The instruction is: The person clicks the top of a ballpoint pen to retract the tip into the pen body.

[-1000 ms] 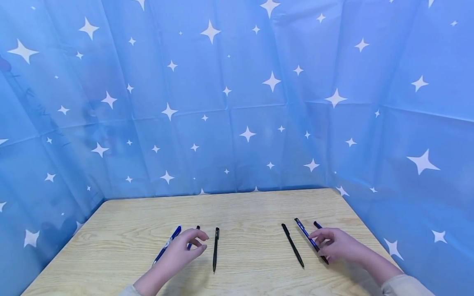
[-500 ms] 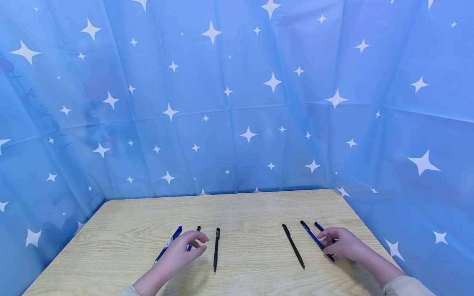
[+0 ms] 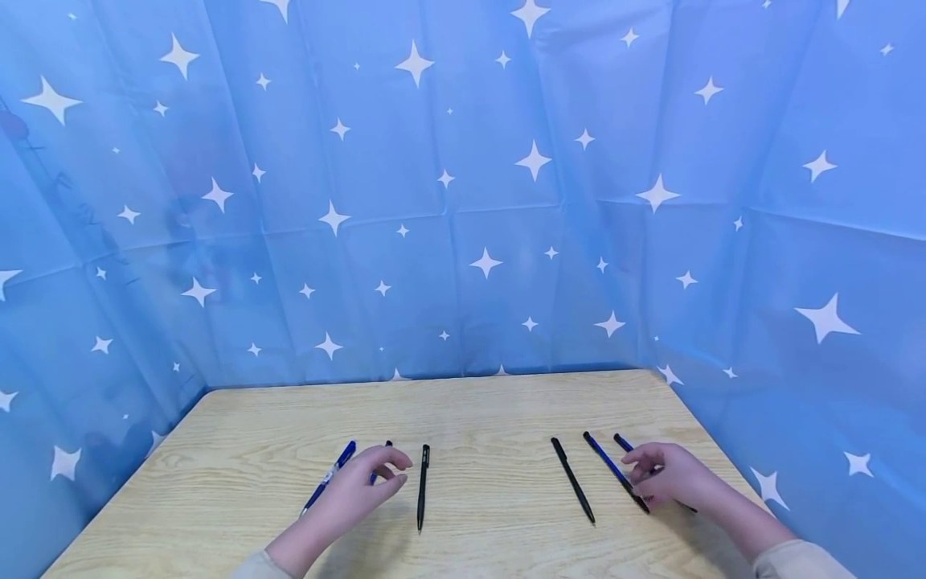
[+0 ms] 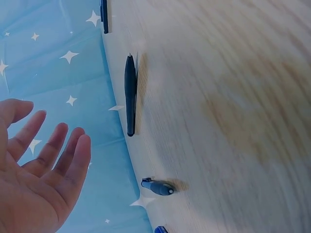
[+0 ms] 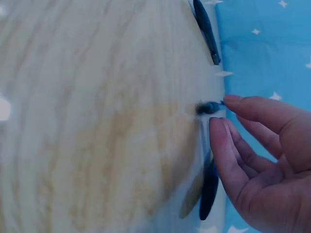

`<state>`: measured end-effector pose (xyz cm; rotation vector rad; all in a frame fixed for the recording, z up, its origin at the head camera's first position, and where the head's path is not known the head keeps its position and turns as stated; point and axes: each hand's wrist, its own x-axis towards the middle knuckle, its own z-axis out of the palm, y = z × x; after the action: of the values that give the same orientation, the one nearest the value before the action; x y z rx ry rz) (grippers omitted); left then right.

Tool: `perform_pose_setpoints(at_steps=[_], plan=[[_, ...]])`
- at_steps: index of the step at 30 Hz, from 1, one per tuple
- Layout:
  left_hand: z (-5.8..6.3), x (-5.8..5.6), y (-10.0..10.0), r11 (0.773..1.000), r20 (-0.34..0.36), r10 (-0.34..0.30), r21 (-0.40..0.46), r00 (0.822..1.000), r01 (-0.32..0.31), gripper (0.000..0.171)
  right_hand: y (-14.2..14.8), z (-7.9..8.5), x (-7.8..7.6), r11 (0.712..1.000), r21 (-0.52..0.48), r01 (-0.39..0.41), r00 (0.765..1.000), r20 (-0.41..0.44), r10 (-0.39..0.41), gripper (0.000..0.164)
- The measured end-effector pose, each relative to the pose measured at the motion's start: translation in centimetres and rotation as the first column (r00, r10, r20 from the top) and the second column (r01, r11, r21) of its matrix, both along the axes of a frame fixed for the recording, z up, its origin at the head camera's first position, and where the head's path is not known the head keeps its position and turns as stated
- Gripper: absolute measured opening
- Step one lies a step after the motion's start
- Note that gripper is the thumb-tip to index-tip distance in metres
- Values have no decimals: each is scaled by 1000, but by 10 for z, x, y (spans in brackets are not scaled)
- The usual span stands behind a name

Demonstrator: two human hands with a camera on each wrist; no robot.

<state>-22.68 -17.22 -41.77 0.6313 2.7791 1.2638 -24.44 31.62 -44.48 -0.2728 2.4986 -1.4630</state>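
Six pens (image 3: 423, 486) line the tabletop (image 3: 499, 450) inside its far edge, trios well apart; left grip (image 3: 354, 480) and right grip (image 3: 669, 476) hang unclenched.

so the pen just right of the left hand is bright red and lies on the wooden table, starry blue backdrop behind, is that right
Not quite: the pen just right of the left hand is black, not bright red, as the head view shows. It does lie on the wooden table, with the starry blue backdrop behind.
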Motion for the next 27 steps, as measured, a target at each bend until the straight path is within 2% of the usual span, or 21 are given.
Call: perform_pose_setpoints(at_steps=[5, 10, 18, 23, 27], plan=[[0, -1, 5, 999, 38, -33, 26, 999, 32, 15, -3, 6, -1, 998, -33, -56, 998, -13, 56, 44], [-2, -2, 14, 997, 17, -69, 32, 997, 68, 13, -18, 9, -4, 993, -45, -111, 993, -51, 109, 45], [-5, -1, 30, 994, 29, -104, 49, 994, 103, 10, -49, 4, -9, 987, -1, -160, 983, -87, 159, 46], [-7, -3, 37, 992, -6, -124, 22, 992, 124, 12, -61, -2, -9, 982, 48, -183, 978, -95, 187, 48], [-5, -3, 41, 990, 3, -139, 14, 990, 139, 13, -66, -3, -9, 979, 66, -194, 977, -80, 199, 50]])
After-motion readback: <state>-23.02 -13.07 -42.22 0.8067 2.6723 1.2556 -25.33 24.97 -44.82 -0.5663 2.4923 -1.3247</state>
